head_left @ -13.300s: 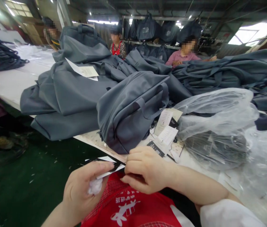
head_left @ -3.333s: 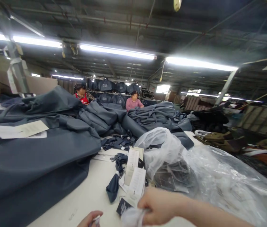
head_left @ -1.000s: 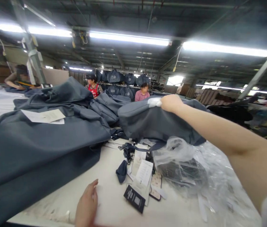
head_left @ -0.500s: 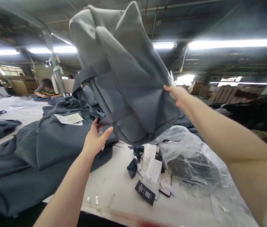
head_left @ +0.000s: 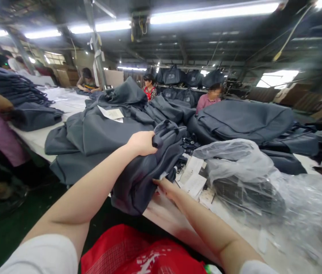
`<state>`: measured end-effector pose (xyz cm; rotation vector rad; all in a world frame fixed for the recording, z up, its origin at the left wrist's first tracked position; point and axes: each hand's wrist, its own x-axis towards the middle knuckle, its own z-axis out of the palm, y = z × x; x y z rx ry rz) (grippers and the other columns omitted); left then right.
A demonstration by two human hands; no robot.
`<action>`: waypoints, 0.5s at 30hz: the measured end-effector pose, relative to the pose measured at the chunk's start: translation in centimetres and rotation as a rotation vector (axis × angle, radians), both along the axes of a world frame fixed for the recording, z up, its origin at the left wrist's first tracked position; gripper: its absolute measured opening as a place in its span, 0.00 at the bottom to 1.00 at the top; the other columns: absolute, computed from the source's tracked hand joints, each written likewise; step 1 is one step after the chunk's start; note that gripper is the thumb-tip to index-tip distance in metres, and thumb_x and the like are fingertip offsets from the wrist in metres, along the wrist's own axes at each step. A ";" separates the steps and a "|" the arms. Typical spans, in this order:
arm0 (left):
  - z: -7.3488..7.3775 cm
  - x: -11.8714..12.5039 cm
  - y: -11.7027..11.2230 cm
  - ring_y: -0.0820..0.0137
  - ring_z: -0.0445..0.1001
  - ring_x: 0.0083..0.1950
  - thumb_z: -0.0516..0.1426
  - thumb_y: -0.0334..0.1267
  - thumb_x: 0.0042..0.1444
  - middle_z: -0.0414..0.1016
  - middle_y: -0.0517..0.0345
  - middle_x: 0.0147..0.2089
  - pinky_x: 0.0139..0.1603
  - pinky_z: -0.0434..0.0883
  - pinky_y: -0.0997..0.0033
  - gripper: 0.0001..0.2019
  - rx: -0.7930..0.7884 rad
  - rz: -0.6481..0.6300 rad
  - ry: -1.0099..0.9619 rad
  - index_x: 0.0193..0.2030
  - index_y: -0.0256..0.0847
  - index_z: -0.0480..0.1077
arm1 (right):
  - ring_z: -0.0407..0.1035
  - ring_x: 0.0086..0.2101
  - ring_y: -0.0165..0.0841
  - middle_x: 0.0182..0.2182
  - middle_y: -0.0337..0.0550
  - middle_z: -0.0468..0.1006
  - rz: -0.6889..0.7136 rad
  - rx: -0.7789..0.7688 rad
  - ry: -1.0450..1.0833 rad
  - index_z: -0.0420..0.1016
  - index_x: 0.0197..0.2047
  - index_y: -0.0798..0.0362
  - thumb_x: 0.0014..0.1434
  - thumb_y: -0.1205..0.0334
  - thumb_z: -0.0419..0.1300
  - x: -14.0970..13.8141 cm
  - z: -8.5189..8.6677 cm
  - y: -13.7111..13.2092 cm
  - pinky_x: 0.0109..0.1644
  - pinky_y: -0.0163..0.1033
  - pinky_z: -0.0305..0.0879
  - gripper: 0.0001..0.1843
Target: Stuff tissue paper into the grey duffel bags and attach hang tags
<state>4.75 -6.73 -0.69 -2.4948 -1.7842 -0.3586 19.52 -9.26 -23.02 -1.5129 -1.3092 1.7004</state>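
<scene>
A dark blue-grey fabric bag (head_left: 138,182) hangs partly over the table's front edge between my hands. My left hand (head_left: 143,143) is closed on its upper part, by a strap, with the fingertips partly hidden. Lower down, the fingers of my right hand (head_left: 165,187) pinch the bag's right side. Behind and left of it lies a heap of the same cloth (head_left: 106,131), with a white paper sheet (head_left: 111,113) on top. Paper tags (head_left: 194,177) lie just right of my right hand.
Clear plastic wrapping (head_left: 241,156) covers dark items on the right of the white table (head_left: 175,224). Behind it rests a large dark bag (head_left: 246,118). A co-worker in a pink apron (head_left: 1,129) stands at left, near a stack of folded fabric (head_left: 9,85). Others sit farther back.
The bag has come down from head height to the table's front edge. My left hand now grips its upper part, and my right hand has dropped to its lower side. The view has shifted.
</scene>
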 end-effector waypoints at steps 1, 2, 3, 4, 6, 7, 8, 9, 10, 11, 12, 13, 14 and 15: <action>-0.6 0.1 0.4 0.56 0.75 0.46 0.60 0.52 0.46 0.78 0.48 0.45 0.46 0.71 0.63 0.24 -0.011 0.004 -0.004 0.47 0.40 0.71 | 0.73 0.27 0.35 0.23 0.40 0.77 0.039 0.006 -0.074 0.71 0.34 0.51 0.59 0.52 0.58 0.4 -0.2 -0.3 0.32 0.41 0.71 0.11; -1.1 0.1 0.6 0.56 0.75 0.47 0.60 0.53 0.46 0.77 0.48 0.46 0.46 0.71 0.63 0.25 -0.007 0.004 -0.020 0.49 0.40 0.70 | 0.73 0.28 0.36 0.22 0.40 0.76 0.079 0.018 -0.161 0.71 0.31 0.51 0.57 0.52 0.59 1.1 -0.1 -0.4 0.34 0.41 0.71 0.11; -1.4 0.0 0.6 0.56 0.75 0.47 0.60 0.54 0.46 0.77 0.48 0.47 0.47 0.71 0.63 0.27 0.004 0.001 -0.042 0.50 0.40 0.70 | 0.73 0.30 0.38 0.21 0.41 0.75 0.121 0.031 -0.246 0.71 0.28 0.52 0.55 0.54 0.61 2.0 0.3 -0.4 0.36 0.42 0.70 0.11; -1.7 0.0 0.5 0.55 0.75 0.48 0.60 0.57 0.46 0.77 0.48 0.48 0.48 0.70 0.62 0.29 0.011 -0.009 -0.066 0.51 0.40 0.69 | 0.73 0.31 0.40 0.19 0.42 0.73 0.164 0.044 -0.322 0.70 0.24 0.52 0.52 0.56 0.64 3.1 0.9 -0.5 0.38 0.43 0.69 0.11; -2.1 0.0 0.2 0.56 0.74 0.49 0.57 0.63 0.47 0.76 0.48 0.50 0.50 0.70 0.62 0.33 -0.011 -0.054 -0.129 0.53 0.40 0.69 | 0.73 0.34 0.44 0.17 0.44 0.71 0.241 0.084 -0.447 0.67 0.17 0.52 0.44 0.61 0.68 5.1 2.9 -0.8 0.42 0.44 0.66 0.14; -2.3 0.1 0.0 0.56 0.74 0.49 0.54 0.65 0.49 0.76 0.48 0.50 0.50 0.70 0.62 0.35 -0.045 -0.083 -0.172 0.54 0.40 0.68 | 0.72 0.34 0.44 0.18 0.45 0.71 0.279 0.152 -0.507 0.65 0.16 0.52 0.44 0.61 0.68 5.9 4.2 -1.1 0.42 0.43 0.65 0.16; -2.4 0.3 -0.2 0.58 0.74 0.50 0.51 0.66 0.51 0.76 0.49 0.51 0.51 0.69 0.63 0.35 -0.091 -0.111 -0.218 0.55 0.40 0.68 | 0.72 0.34 0.43 0.19 0.45 0.72 0.310 0.260 -0.565 0.65 0.17 0.52 0.45 0.59 0.67 6.6 5.8 -1.6 0.41 0.42 0.64 0.16; -2.6 0.5 -0.3 0.59 0.74 0.51 0.48 0.65 0.54 0.76 0.49 0.52 0.52 0.69 0.64 0.34 -0.135 -0.135 -0.259 0.57 0.40 0.67 | 0.71 0.33 0.41 0.21 0.44 0.73 0.331 0.400 -0.617 0.66 0.19 0.52 0.49 0.56 0.65 7.0 7.5 -2.3 0.40 0.40 0.63 0.15; -2.8 0.7 -0.5 0.60 0.74 0.52 0.48 0.63 0.56 0.75 0.49 0.53 0.53 0.68 0.65 0.34 -0.163 -0.155 -0.286 0.59 0.40 0.65 | 0.70 0.31 0.39 0.23 0.44 0.74 0.335 0.557 -0.659 0.67 0.22 0.52 0.54 0.53 0.61 7.2 9.1 -3.0 0.38 0.39 0.61 0.15; -3.0 0.9 -0.6 0.60 0.73 0.53 0.49 0.61 0.57 0.74 0.48 0.54 0.55 0.67 0.65 0.33 -0.174 -0.174 -0.295 0.61 0.39 0.63 | 0.69 0.30 0.37 0.25 0.43 0.75 0.321 0.700 -0.683 0.68 0.25 0.51 0.58 0.51 0.56 7.2 10.6 -3.6 0.36 0.37 0.60 0.15; -3.2 0.9 -0.7 0.59 0.73 0.54 0.51 0.58 0.57 0.74 0.46 0.55 0.56 0.67 0.65 0.33 -0.169 -0.191 -0.289 0.63 0.37 0.62 | 0.68 0.29 0.35 0.26 0.42 0.75 0.292 0.818 -0.702 0.69 0.28 0.51 0.61 0.50 0.53 7.1 11.8 -4.2 0.35 0.37 0.59 0.16; -3.3 0.9 -0.9 0.58 0.72 0.55 0.54 0.55 0.55 0.73 0.44 0.56 0.56 0.67 0.64 0.35 -0.158 -0.208 -0.272 0.64 0.34 0.60 | 0.67 0.28 0.34 0.27 0.42 0.75 0.252 0.891 -0.712 0.69 0.30 0.51 0.61 0.50 0.52 6.9 12.7 -4.7 0.34 0.36 0.59 0.16; -3.4 0.6 -1.1 0.57 0.72 0.55 0.57 0.52 0.53 0.73 0.43 0.56 0.56 0.67 0.64 0.36 -0.147 -0.222 -0.257 0.64 0.32 0.59 | 0.67 0.28 0.34 0.28 0.43 0.76 0.222 0.935 -0.720 0.69 0.31 0.52 0.62 0.49 0.52 6.8 13.2 -5.0 0.34 0.36 0.58 0.15; -3.4 0.3 -1.4 0.57 0.73 0.54 0.59 0.50 0.51 0.74 0.42 0.55 0.56 0.67 0.63 0.37 -0.146 -0.241 -0.253 0.65 0.32 0.58 | 0.68 0.29 0.34 0.29 0.43 0.76 0.205 0.954 -0.731 0.69 0.33 0.52 0.61 0.49 0.53 6.7 13.4 -5.2 0.34 0.36 0.58 0.15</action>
